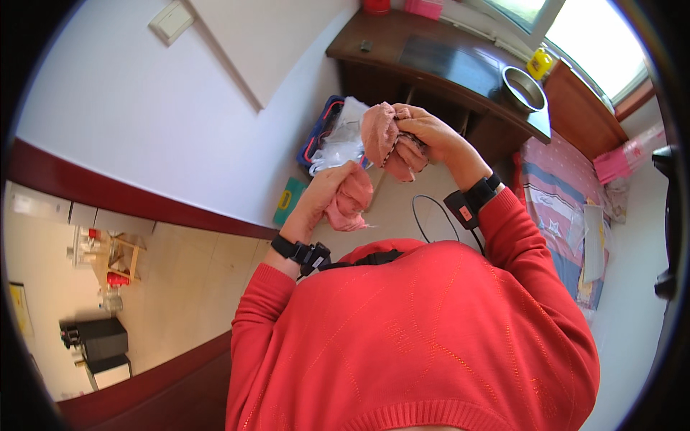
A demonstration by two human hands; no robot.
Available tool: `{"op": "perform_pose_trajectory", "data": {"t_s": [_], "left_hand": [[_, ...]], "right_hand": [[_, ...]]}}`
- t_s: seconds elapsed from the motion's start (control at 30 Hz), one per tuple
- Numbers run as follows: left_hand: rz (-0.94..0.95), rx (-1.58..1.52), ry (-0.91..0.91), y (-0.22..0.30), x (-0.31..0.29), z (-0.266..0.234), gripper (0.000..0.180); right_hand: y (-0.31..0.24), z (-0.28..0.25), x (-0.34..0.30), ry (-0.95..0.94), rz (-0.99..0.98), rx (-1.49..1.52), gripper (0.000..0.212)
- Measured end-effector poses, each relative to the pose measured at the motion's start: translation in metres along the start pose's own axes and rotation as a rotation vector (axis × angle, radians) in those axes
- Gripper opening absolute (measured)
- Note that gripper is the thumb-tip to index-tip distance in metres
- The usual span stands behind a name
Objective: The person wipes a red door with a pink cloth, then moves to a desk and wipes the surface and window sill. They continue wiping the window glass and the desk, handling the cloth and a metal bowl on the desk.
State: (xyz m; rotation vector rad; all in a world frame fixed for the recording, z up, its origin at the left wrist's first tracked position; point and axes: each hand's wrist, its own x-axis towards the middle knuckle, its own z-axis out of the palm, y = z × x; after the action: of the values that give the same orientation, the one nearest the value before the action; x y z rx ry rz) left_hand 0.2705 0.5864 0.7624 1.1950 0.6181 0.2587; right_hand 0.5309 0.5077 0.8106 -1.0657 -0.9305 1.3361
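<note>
My left hand (322, 192) is closed on a crumpled pink cloth (352, 203) that hangs below the fingers. Higher and to the right, my right hand (435, 135) grips a bunched pink cloth (381, 133) with a dark patterned edge. The two bundles are close together; whether they are separate pieces I cannot tell. Both fingertips are partly hidden in the folds. Beyond the hands, a blue basket (313, 144) holds clear plastic bags (343, 140).
A green box-like item (290, 201) sits by the wall below the basket. The dark wooden desk (381, 36) at the back carries a metal basin (523, 89) and a yellow bottle (539, 63). At right is a bed (550, 187) with patterned covers. A doorway opens at left.
</note>
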Motion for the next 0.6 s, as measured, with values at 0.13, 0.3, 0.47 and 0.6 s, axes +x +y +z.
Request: {"op": "perform_pose_trajectory", "data": {"t_s": [0.13, 0.3, 0.47, 0.6], "left_hand": [[0.098, 0.246, 0.134, -0.002, -0.006, -0.001, 0.032], [0.033, 0.203, 0.098, 0.014, -0.015, 0.0, 0.046], [0.164, 0.313, 0.087, 0.022, -0.009, 0.015, 0.053], [0.241, 0.287, 0.139, 0.011, 0.001, 0.018, 0.056]], "right_hand": [[0.009, 0.007, 0.013, -0.053, 0.046, -0.076, 0.026], [0.012, 0.012, 0.023, -0.106, 0.067, -0.258, 0.022], [0.012, 0.027, 0.026, -0.186, 0.042, -0.46, 0.028], [0.012, 0.04, 0.026, -0.17, 0.013, -0.539, 0.038]]}}
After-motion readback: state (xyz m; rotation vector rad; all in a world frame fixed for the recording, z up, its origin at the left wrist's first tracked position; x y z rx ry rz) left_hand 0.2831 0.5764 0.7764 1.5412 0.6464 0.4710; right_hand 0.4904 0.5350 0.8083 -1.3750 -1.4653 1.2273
